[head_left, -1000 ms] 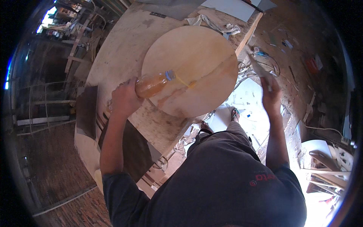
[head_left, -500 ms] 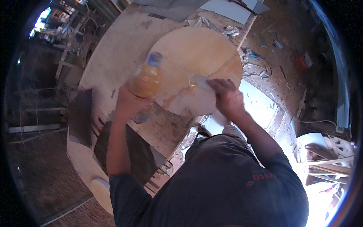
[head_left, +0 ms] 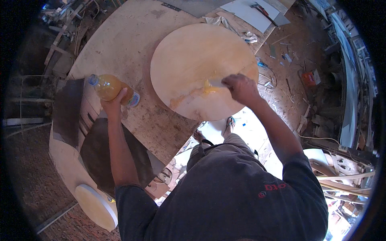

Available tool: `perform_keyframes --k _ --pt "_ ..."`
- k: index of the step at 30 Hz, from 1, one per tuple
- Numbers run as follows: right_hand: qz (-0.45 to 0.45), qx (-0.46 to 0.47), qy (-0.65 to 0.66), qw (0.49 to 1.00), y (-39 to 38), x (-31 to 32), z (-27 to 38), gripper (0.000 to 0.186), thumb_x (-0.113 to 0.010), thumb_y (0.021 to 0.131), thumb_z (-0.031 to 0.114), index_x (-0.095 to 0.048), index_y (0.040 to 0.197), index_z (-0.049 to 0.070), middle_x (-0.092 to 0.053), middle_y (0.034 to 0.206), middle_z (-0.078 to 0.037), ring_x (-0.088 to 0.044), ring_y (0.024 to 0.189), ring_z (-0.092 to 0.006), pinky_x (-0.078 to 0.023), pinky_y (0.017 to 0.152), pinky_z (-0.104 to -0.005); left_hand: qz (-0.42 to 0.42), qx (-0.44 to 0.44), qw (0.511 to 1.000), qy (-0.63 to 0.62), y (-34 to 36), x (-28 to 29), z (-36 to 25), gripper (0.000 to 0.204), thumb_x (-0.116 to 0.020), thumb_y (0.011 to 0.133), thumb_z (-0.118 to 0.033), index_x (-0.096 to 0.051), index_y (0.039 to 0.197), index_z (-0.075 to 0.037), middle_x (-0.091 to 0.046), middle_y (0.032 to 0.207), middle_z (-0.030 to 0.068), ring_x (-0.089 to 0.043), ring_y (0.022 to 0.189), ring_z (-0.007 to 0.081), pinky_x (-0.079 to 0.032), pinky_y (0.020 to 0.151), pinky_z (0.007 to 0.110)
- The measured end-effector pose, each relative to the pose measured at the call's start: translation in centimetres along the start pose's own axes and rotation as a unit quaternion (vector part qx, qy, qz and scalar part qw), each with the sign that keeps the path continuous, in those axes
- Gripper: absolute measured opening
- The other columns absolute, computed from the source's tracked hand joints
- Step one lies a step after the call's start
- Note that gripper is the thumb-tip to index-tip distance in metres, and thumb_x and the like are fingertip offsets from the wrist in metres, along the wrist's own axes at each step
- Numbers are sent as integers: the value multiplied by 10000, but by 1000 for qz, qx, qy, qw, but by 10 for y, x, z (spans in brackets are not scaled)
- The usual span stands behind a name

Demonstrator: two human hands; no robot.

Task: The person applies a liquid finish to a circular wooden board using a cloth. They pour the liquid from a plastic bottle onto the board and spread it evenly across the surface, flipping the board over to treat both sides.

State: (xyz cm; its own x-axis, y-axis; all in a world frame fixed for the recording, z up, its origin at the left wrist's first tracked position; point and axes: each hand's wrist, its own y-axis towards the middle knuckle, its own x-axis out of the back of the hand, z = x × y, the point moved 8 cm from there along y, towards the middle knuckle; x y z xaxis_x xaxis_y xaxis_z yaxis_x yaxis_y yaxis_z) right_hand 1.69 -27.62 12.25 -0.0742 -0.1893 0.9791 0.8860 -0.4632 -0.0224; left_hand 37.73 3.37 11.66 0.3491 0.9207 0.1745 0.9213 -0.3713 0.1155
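Note:
My left hand [head_left: 114, 100] is wrapped round a clear plastic bottle [head_left: 106, 87] of amber-yellow liquid, tilted nearly on its side above the workbench. The bottle's bluish neck points to the far left. A large round wooden disc [head_left: 189, 50] lies on the bench in front of me. Over its near right part, my right hand [head_left: 243, 89] grips a small pale flat spreader [head_left: 216, 82]. The spreader's edge meets a wet yellow smear [head_left: 208, 86] on the disc. A patchy orange-brown stain [head_left: 181, 99] runs from there toward the disc's near left edge.
On the workbench [head_left: 108, 44] lie dark sheets [head_left: 114, 154] at the near left, a crumpled cloth [head_left: 221, 21] and a hammer [head_left: 263, 14] on white sheets at the far right. A smaller round disc [head_left: 94, 205] sits lower left. An orange box [head_left: 310, 78] stands among floor debris.
My left hand has swung the bottle left, off the disc, and tipped it from upright toward its side. The yellow smear has spread at the spreader's edge.

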Motion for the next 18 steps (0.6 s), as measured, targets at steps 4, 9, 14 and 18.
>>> perform_keyframes --k 4,9,14,18 --pt "-71 -36 -16 997 30 -3 -24 292 -579 833 110 -732 1059 215 -707 979 -50 -681 938 -288 -571 763 -432 -58 4 996 60 -5 -1 19 588 -907 672 -60 -598 1163 32 -664 1110 102 -651 997 205 -537 877 346" --pt "4 17 -43 999 23 -21 14 338 -600 762 89 -744 1033 233 -721 945 -46 -686 912 -286 -567 757 -433 -26 -11 1000 6 -8 1 27 571 -898 696 -61 -593 1170 31 -661 1117 101 -648 995 194 -535 888 340" --pt "98 80 -23 992 -41 -24 32 335 -668 738 123 -754 1043 232 -727 936 -36 -662 888 -276 -542 702 -433 18 -7 999 -45 -1 4 55 558 -890 716 -65 -590 1179 21 -656 1122 98 -650 989 195 -532 889 329" --pt "118 85 22 989 -81 -11 41 326 -678 732 120 -758 1027 233 -726 910 -30 -666 886 -257 -537 681 -409 0 -26 998 -51 -7 5 53 546 -885 728 -70 -589 1179 14 -655 1115 96 -649 995 193 -532 891 330"
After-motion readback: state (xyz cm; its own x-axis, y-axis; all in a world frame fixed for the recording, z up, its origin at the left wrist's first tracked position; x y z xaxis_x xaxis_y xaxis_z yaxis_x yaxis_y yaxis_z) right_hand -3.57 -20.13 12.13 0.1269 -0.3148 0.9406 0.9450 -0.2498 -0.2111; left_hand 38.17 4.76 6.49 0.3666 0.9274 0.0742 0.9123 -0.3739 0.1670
